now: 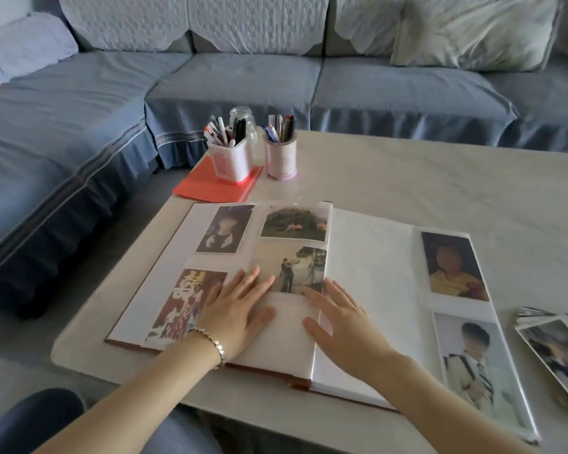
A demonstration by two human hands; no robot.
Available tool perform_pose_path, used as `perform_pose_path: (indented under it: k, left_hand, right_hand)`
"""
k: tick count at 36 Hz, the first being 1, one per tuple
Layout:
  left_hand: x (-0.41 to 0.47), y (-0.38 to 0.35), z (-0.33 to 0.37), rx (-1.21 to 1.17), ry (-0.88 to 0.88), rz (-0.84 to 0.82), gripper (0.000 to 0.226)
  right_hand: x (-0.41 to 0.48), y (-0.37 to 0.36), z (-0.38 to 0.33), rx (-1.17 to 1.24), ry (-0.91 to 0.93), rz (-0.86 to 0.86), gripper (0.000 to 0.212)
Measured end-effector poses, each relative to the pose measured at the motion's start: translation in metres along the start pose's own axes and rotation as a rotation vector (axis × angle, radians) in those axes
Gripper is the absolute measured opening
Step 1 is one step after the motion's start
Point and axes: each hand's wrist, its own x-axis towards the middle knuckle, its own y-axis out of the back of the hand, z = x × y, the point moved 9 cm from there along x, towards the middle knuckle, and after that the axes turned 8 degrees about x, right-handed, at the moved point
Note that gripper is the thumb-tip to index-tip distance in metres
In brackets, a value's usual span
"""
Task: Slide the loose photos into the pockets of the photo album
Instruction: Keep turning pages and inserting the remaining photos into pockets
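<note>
The photo album (371, 276) lies open on the table. Its left page carries several photos; one of a couple outdoors (295, 268) sits in the middle pocket near the spine. My left hand (240, 311) lies flat on the left page, fingers straight, fingertips at that photo's lower left edge. My right hand (336, 317) rests flat beside the spine, fingertips touching the photo's lower right corner. The right page holds two portrait photos (453, 267) along its outer edge. A stack of loose photos (558, 352) lies on the table at the far right.
Two pen holders (232, 158) (281, 155) and a glass jar (243, 117) stand behind the album, one on a red folder (210, 188). A blue sofa (243, 80) wraps around the marble table (440, 178). My knee (30, 421) shows at the lower left.
</note>
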Motion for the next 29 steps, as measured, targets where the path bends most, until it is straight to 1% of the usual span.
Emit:
perform_pose_path:
  k: [1,3,6,8,11,14,15,17,18,20,22,23,26,28,29]
  left_hand:
    - [0.000,0.001,0.000,0.007,0.027,-0.022,0.076]
    - [0.002,0.004,-0.001,0.014,0.097,-0.050,0.063]
    - [0.008,0.020,0.009,0.063,0.188,0.010,0.056]
    - [0.012,0.034,0.029,0.056,0.182,0.089,0.049]
    - [0.016,0.048,0.074,0.002,0.034,0.224,0.042]
    - [0.013,0.058,0.123,-0.068,-0.184,0.370,0.029]
    - [0.013,0.058,0.136,-0.082,-0.246,0.394,0.027]
    - [0.015,0.051,0.156,-0.097,-0.318,0.353,0.030]
    - [0.017,0.047,0.164,-0.073,-0.342,0.334,0.029]
    - [0.021,0.037,0.175,-0.068,-0.341,0.283,0.028]
    - [0.028,0.026,0.179,-0.070,-0.304,0.221,0.038]
    - [0.030,0.020,0.180,-0.054,-0.295,0.196,0.041]
    - [0.031,0.009,0.177,-0.012,-0.284,0.157,0.038]
    - [0.031,0.003,0.177,0.025,-0.303,0.150,0.030]
    - [0.031,0.004,0.175,0.049,-0.311,0.189,0.026]
  right_hand:
    - [-0.004,0.005,0.001,0.004,0.022,-0.009,0.049]
    - [-0.013,0.015,0.013,0.004,0.015,-0.016,0.044]
    - [-0.033,0.042,0.045,-0.002,-0.080,0.055,0.037]
    - [-0.050,0.067,0.068,-0.043,-0.150,0.145,0.036]
    - [-0.083,0.107,0.103,-0.058,-0.260,0.308,0.038]
    - [-0.119,0.131,0.145,-0.105,-0.414,0.385,0.041]
    - [-0.131,0.137,0.159,-0.119,-0.469,0.405,0.041]
    - [-0.149,0.143,0.185,-0.156,-0.564,0.419,0.042]
    - [-0.156,0.143,0.197,-0.187,-0.616,0.395,0.045]
    - [-0.168,0.137,0.217,-0.246,-0.698,0.322,0.049]
    - [-0.174,0.130,0.226,-0.318,-0.726,0.262,0.048]
    - [-0.175,0.129,0.226,-0.361,-0.719,0.262,0.045]
    - [-0.178,0.129,0.220,-0.444,-0.698,0.326,0.023]
    - [-0.180,0.127,0.221,-0.454,-0.707,0.340,0.019]
    - [-0.181,0.125,0.222,-0.458,-0.712,0.337,0.021]
